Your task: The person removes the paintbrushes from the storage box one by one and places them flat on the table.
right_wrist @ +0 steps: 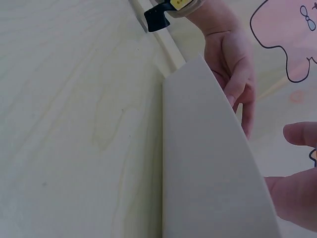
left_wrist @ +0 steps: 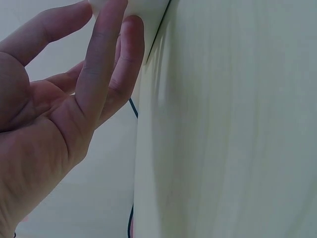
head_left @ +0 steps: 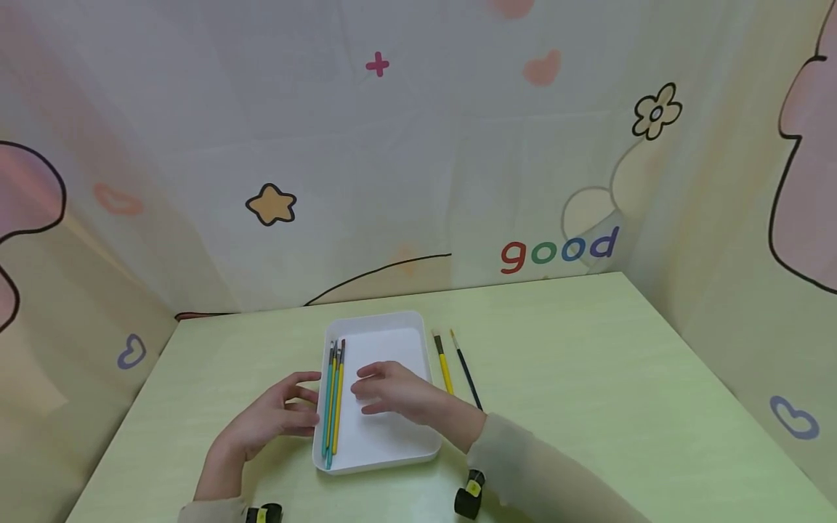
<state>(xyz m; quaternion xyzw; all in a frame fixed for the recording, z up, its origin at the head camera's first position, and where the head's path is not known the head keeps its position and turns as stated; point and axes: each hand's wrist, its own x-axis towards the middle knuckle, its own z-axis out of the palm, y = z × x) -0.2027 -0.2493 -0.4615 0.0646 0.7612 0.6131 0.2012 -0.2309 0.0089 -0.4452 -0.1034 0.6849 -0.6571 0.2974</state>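
Along the left long edge of a white tray [head_left: 405, 436] there's a little bunch of teal and yellow paintbrushes [head_left: 338, 407], bristle ends toward the tray's far edge, handles down by its near left corner. Tray's flat on the tabletop [head_left: 588, 363], not far from the tabletop's back edge. Left hand [head_left: 264, 414] just has fingertips up against the tray's left wall, not wrapped round anything. Right hand [head_left: 395, 392] hangs over the tray floor, fingers loosely bent, nothing in them that I can see. Off the tray's right edge, a yellow brush [head_left: 445, 367] and a black brush [head_left: 467, 370] lie on the tabletop.

Handling guess: brushes look super light and stiff, with smooth handles that'd probably roll or slip. I'd pinch mid-handle and stay off the bristles, easiest bit to wreck. Tray looks like light, rigid plastic, likely to skid if bumped, so steady it by a side wall.
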